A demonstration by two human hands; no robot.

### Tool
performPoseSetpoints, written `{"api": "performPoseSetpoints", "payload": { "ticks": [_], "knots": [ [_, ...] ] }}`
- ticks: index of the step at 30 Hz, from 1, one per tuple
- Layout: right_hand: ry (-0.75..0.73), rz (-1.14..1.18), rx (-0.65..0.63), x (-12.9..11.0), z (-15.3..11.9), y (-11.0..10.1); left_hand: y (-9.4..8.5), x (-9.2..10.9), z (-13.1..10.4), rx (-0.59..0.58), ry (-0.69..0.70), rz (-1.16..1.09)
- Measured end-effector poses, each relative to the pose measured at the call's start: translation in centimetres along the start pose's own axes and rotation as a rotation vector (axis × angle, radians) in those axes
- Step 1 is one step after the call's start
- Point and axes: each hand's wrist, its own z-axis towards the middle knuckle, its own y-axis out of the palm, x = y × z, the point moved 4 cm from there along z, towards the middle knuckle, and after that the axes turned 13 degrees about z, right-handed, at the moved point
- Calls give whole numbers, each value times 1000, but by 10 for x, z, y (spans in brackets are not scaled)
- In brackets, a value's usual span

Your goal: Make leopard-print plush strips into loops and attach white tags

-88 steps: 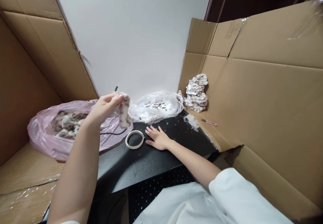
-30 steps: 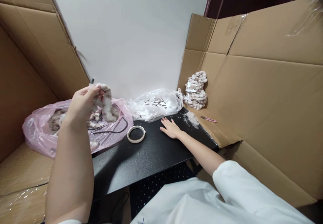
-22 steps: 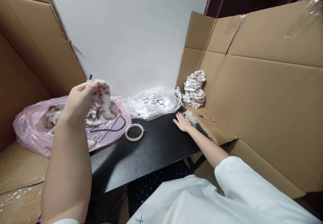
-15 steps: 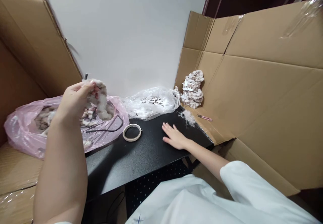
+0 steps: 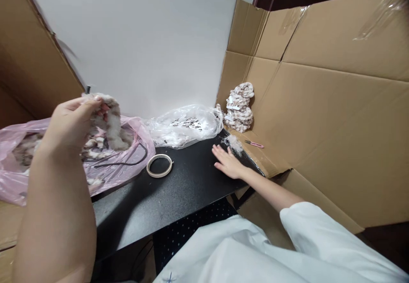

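We log the tape roll [image 5: 159,175] on the table [image 5: 182,187], right of the left bag [image 5: 123,173], in front of the back bag [image 5: 198,133]. Strip [image 5: 113,123] in left hand [image 5: 68,121], above left bag. Right hand [image 5: 228,164] right of roll, lint [image 5: 235,144] just behind it. Snips [image 5: 254,144] right of lint, on cardboard [image 5: 319,117]; stack [image 5: 240,108] behind snips.

Black desk [image 5: 182,189] with an open middle, hemmed in left, right and far.
Between the roll of tape [image 5: 159,174] and the flat right hand [image 5: 228,164], fingers could pass from the near edge to a clear plastic bag [image 5: 159,130], which blocks the far side before the wall [image 5: 143,40]. At left, a pink bag [image 5: 136,130] spreads wide, with the left hand [image 5: 68,121] and its furry strip [image 5: 113,123] raised above. Loose fluff [image 5: 235,144] lies just beyond the right hand; an upright cardboard panel [image 5: 326,112] closes the right.
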Motion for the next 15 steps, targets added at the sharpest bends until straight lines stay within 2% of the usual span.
{"api": "performPoseSetpoints", "payload": {
  "ticks": [3,5,7,11,13,15],
  "knots": [
    [-213,65,-115,-39,-11,30,0,-4,3,6,30,3],
    [-246,71,-154,-41,-13,37,0,-5,3,12,52,3],
    [-154,34,-135,-18,-9,27,-1,-8,3,27,36,22],
    [149,-120,23,48,1,-23,-4,-13,3,58,56,45],
    [187,-158,104,58,1,-42,-5,-18,6,59,86,37],
    [157,-148,157,45,-3,-44,-5,-23,10,56,78,27]
  ]
}}
